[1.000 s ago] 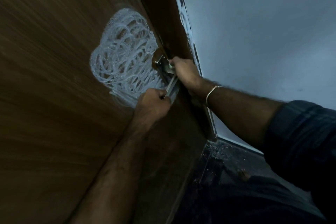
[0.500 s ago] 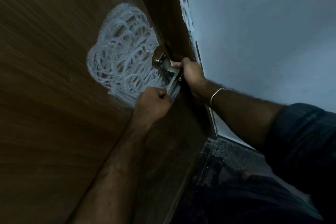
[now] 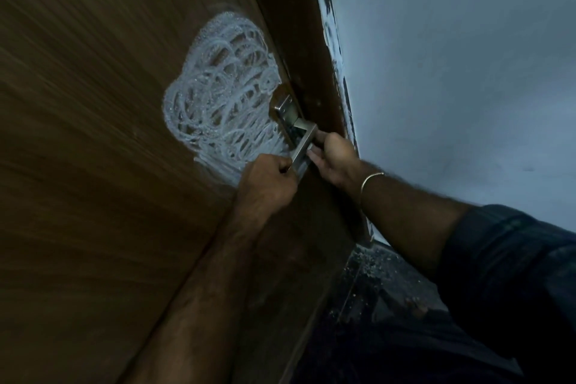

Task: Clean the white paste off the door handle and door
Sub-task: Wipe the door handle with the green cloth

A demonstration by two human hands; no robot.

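A brown wooden door (image 3: 93, 165) fills the left of the head view. A broad patch of swirled white paste (image 3: 218, 103) covers it just left of the metal lever door handle (image 3: 304, 140). The handle's plate shows bare metal at its top. My left hand (image 3: 266, 185) is closed in a fist around the lever's lower end. My right hand (image 3: 335, 159) comes in from the right, its fingers curled around the lever's middle, thumb on top. Whether it holds a cloth is hidden.
The door's dark edge (image 3: 299, 25) meets a paint-flecked frame, beyond which is a pale blue-grey wall (image 3: 452, 72). A dark speckled floor (image 3: 374, 290) lies below. My right wrist wears a thin bangle (image 3: 371, 179), and its sleeve is dark blue.
My right hand has slid down from the handle's plate to the middle of the lever. My left hand has kept its grip on the lever's lower end.
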